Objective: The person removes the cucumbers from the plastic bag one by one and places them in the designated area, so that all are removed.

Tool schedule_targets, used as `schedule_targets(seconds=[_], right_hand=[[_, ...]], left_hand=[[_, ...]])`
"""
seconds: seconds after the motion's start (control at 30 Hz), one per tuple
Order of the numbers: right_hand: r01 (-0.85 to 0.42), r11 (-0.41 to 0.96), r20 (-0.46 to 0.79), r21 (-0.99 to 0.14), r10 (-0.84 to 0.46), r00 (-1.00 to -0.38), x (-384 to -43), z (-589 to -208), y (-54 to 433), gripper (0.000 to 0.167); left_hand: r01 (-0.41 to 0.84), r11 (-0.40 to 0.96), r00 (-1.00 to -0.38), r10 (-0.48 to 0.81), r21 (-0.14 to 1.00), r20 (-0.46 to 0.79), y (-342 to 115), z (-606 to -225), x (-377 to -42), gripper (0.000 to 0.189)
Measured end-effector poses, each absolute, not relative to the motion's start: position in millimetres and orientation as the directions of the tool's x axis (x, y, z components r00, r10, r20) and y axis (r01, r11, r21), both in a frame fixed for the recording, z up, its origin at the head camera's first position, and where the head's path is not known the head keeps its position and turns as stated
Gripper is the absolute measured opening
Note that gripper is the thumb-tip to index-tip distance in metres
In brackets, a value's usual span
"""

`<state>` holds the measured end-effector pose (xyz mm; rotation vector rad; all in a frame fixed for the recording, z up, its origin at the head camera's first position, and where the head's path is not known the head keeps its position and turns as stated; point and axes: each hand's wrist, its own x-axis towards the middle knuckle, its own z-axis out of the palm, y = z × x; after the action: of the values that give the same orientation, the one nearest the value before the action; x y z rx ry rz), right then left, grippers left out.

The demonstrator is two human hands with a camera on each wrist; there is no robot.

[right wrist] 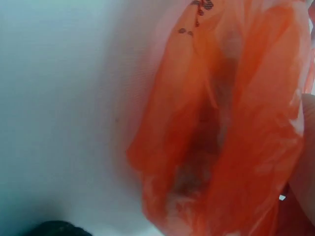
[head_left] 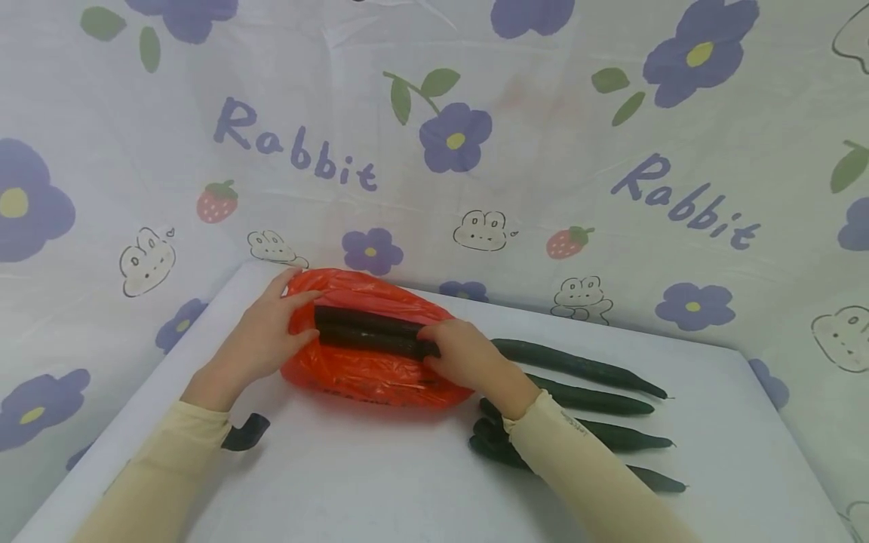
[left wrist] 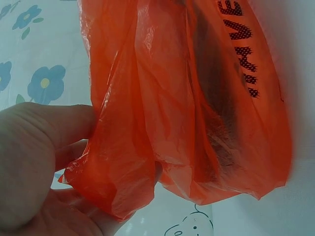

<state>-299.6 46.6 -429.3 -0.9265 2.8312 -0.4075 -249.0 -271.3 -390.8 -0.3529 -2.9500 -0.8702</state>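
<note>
A red plastic bag (head_left: 366,377) lies at the middle left of the table, its opening facing up. Inside it two dark green cucumbers (head_left: 370,332) show side by side. My left hand (head_left: 271,324) holds the left end of the bag; in the left wrist view the thumb and fingers pinch its thin plastic (left wrist: 123,162). At the right end, my right hand (head_left: 468,362) grips the end of a cucumber within the bag's opening. In the right wrist view the bag (right wrist: 211,123) covers most of the cucumbers, and few fingers show.
Several long cucumbers (head_left: 591,363) lie in a row on the white table (head_left: 353,475), partly under the right forearm. A dark curved object (head_left: 251,432) pokes out beside the left sleeve. A patterned cloth (head_left: 529,166) hangs behind the table.
</note>
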Motion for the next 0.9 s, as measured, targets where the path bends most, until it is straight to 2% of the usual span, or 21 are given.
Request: schedule_targets(seconds=[0.17, 0.43, 0.6, 0.9], right_hand=[[-0.553, 0.796, -0.048, -0.246, -0.58, -0.813, -301, -430, 41, 0.03], [-0.525, 0.835, -0.096, -0.164, -0.543, -0.834, -303, -430, 29, 0.012], [-0.506, 0.853, -0.109, -0.124, -0.519, -0.848, -304, -432, 24, 0.007], [-0.513, 0.855, -0.042, -0.079, -0.517, -0.855, -297, -434, 20, 0.005]], left_hand=[[0.237, 0.816, -0.971, 0.209, 0.528, 0.114, -272, -391, -249, 0.063], [0.229, 0.823, -0.973, 0.204, 0.521, 0.105, -274, -392, -249, 0.064], [0.225, 0.821, -0.974, 0.204, 0.525, 0.099, -274, -392, -249, 0.065], [0.23, 0.821, -0.973, 0.205, 0.522, 0.107, -273, -390, -250, 0.065]])
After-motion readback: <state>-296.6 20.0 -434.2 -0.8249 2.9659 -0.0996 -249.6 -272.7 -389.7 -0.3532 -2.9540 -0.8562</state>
